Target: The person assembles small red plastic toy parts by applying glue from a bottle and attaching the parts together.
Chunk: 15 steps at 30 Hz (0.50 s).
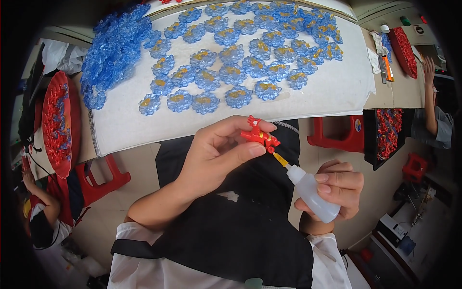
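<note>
Item: my left hand [211, 149], palm turned inward, thumb and fingers pinching one small red figure [260, 138] with gold-coloured markings and a tuft at its top. The figure sits at my fingertips, above the dark apron [231, 216] on my lap.

Item: my right hand [339, 188], fingers curled round one translucent squeeze bottle [315, 197], white at the neck, held tilted. Its amber nozzle [281, 160] points up and leftward to the underside of the figure; whether the tip touches, I cannot tell. Nor can I tell how hard my fingers press the bottle.

Item: blue flower-shaped pieces [206, 102], translucent, many, most with an amber patch in the middle; set out in loose rows beyond both my hands, on a white sheet [337, 98], crowded together at the far right.

Item: one heap of blue pieces [118, 48], beyond my left hand and to its left.

Item: one red tray [76, 125] of red and blue pieces, well left of my left hand.

Item: one red stool [334, 135], beyond my right hand, near the sheet's edge.

Item: another person's hand [428, 72], far right of mine.
</note>
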Motion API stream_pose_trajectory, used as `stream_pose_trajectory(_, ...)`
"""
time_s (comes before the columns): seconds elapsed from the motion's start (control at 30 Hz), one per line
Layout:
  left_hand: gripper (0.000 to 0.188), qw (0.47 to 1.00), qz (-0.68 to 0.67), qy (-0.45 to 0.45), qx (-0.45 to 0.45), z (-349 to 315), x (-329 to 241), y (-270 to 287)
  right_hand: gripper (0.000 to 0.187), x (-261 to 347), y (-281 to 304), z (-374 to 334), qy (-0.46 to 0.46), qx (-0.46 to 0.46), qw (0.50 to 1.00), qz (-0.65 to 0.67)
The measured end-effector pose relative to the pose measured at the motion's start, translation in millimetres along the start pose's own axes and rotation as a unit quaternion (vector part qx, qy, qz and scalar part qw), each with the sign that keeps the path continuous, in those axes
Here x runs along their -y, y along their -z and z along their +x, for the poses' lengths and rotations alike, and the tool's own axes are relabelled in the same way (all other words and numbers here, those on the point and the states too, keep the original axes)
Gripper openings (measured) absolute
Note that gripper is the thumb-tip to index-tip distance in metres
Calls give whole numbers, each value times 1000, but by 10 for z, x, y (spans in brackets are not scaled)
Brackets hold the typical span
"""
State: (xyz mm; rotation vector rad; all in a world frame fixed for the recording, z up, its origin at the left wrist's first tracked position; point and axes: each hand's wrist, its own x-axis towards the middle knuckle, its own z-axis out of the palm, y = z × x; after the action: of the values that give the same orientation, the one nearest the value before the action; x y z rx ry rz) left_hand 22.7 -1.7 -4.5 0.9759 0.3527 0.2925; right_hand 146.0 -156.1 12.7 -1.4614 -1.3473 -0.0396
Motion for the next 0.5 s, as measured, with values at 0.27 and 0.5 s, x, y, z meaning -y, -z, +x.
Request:
stream_pose_trajectory(0.27,31,997,-28,60,-27,10,-15,-1,43,109,29,20,-70,-31,995,56)
stream_pose_trajectory(0.5,32,992,-89,89,-24,15,3,9,42,5,15,-14,-9,-26,999,-26)
